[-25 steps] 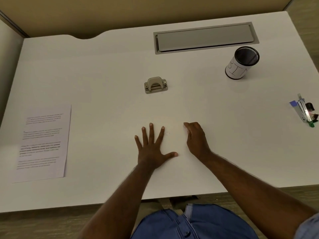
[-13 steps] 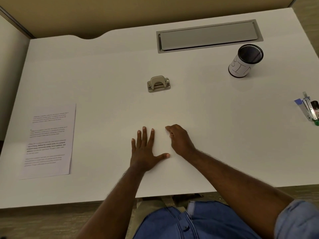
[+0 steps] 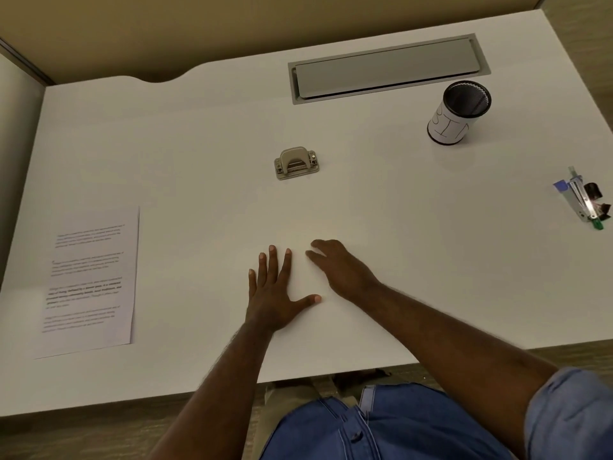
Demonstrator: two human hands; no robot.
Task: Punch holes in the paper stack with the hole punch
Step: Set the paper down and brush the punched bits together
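Observation:
A small beige-grey hole punch [image 3: 296, 162] stands in the middle of the white desk [image 3: 414, 234]. The paper stack [image 3: 89, 280], printed with text, lies flat at the desk's left side, far from both hands. My left hand [image 3: 277, 288] rests palm down on the desk near the front edge, fingers spread, holding nothing. My right hand [image 3: 338, 268] lies just to its right, fingers loosely curved on the desk surface, also holding nothing. Both hands are well short of the punch.
A grey cable-tray lid [image 3: 388, 69] is set into the desk at the back. A black mesh pen cup [image 3: 459, 112] with a white paper wrap stands back right. A stapler and small clips [image 3: 583, 202] lie at the right edge.
Both hands have slid a little leftward and closer together on the desk; the right hand moved nearer the left. The paper and punch have stayed put.

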